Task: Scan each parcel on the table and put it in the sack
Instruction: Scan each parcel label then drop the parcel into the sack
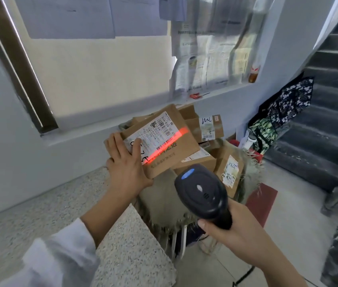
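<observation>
Mid-scan, sack [164, 204] part filled
Straight fingers of the left hand [126, 162] steady the parcel [164, 141]; right hand [232, 235] grips the scanner [201, 193]; other boxes [228, 168] already sacked.

Left hand [126, 162] palm down, fingers straight, spread flat on parcel [186, 146] top at near corner. Left forearm bare, reaching forward; white sleeve [60, 255] bunched near elbow. Right hand [232, 230] at lower right, fingers curled round scanner [201, 191] handle; right forearm bare, angled up-left.

papers [205, 59] on window [101, 79] | patterned bags [288, 104] beside stairs [333, 79] | red mat [261, 201] on floor [300, 224]
</observation>
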`<move>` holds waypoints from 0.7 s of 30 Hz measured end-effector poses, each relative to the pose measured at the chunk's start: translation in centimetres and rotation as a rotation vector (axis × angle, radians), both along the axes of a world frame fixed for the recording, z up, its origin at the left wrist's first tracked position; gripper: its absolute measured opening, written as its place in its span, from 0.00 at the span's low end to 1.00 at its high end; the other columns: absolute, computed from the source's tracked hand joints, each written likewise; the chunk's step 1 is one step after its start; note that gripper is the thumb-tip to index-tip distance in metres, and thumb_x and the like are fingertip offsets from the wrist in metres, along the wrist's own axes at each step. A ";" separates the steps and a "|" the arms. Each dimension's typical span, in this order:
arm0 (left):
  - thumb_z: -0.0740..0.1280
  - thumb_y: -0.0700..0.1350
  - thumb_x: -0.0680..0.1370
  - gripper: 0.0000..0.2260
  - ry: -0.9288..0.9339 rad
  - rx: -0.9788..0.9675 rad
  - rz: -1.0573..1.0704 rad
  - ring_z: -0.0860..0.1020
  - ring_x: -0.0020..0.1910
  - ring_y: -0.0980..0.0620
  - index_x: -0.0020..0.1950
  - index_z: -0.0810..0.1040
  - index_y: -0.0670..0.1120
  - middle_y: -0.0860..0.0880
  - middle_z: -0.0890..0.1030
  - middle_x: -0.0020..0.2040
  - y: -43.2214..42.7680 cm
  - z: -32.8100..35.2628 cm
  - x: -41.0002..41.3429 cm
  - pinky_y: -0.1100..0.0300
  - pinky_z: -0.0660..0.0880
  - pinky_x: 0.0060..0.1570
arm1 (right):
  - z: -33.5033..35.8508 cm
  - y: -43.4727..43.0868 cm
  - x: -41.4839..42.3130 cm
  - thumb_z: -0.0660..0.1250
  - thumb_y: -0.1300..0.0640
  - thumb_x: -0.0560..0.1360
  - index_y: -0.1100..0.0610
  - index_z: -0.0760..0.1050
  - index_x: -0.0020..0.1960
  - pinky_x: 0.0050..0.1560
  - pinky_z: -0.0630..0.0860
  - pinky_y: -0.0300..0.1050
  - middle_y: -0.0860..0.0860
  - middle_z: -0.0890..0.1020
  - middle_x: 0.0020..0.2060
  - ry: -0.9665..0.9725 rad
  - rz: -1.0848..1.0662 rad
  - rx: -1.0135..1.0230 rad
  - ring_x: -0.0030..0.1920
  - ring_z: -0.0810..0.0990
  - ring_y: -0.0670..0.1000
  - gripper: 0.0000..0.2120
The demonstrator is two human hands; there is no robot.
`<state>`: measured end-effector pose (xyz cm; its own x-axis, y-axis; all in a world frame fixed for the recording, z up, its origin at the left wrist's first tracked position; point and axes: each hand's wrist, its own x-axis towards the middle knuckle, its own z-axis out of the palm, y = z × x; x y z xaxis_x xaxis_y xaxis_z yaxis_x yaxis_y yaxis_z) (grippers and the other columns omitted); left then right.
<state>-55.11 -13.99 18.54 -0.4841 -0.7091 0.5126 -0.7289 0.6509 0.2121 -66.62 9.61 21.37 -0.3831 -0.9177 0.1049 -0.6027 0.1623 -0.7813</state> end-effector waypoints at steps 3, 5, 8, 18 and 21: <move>0.79 0.54 0.47 0.47 -0.028 -0.012 0.026 0.58 0.69 0.30 0.61 0.62 0.45 0.30 0.63 0.66 -1.0 0.1 -2.3 0.41 0.76 0.39 | -0.1 -1.4 -2.5 0.72 0.52 0.70 0.45 0.76 0.45 0.41 0.74 0.38 0.41 0.80 0.43 -0.015 0.019 0.007 0.42 0.79 0.44 0.07; 0.79 0.55 0.47 0.48 -0.040 -0.022 0.039 0.59 0.69 0.29 0.62 0.62 0.45 0.30 0.63 0.67 -1.7 0.0 -4.1 0.42 0.75 0.40 | -0.1 -2.2 -4.4 0.73 0.52 0.70 0.45 0.76 0.46 0.43 0.74 0.37 0.41 0.81 0.43 -0.047 0.031 0.007 0.43 0.79 0.43 0.08; 0.79 0.57 0.48 0.49 -0.061 -0.006 0.077 0.57 0.70 0.29 0.63 0.60 0.46 0.30 0.61 0.69 -2.2 -0.2 -7.0 0.42 0.75 0.43 | -0.1 -3.4 -8.0 0.73 0.54 0.70 0.45 0.76 0.46 0.43 0.74 0.34 0.41 0.81 0.41 -0.074 0.047 0.005 0.43 0.79 0.41 0.08; 0.75 0.61 0.62 0.49 -0.341 0.209 0.374 0.41 0.74 0.36 0.73 0.49 0.49 0.35 0.42 0.74 -3.4 1.7 -14.8 0.45 0.66 0.61 | 0.2 -7.2 -19.9 0.72 0.56 0.71 0.44 0.71 0.37 0.37 0.69 0.26 0.30 0.78 0.33 -0.103 0.235 0.042 0.38 0.76 0.32 0.11; 0.74 0.61 0.62 0.47 -0.362 0.232 0.390 0.43 0.74 0.37 0.72 0.51 0.49 0.36 0.45 0.73 -4.5 2.5 -16.0 0.42 0.65 0.62 | -0.1 -8.3 -21.8 0.72 0.57 0.71 0.46 0.70 0.37 0.36 0.69 0.25 0.31 0.78 0.31 -0.136 0.273 0.058 0.36 0.76 0.32 0.12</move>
<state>-71.06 -18.52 21.07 -0.2796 -0.9443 0.1733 -0.9583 0.2856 0.0099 -88.39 1.35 21.24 -0.1285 -0.9916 0.0137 -0.5207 0.0557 -0.8519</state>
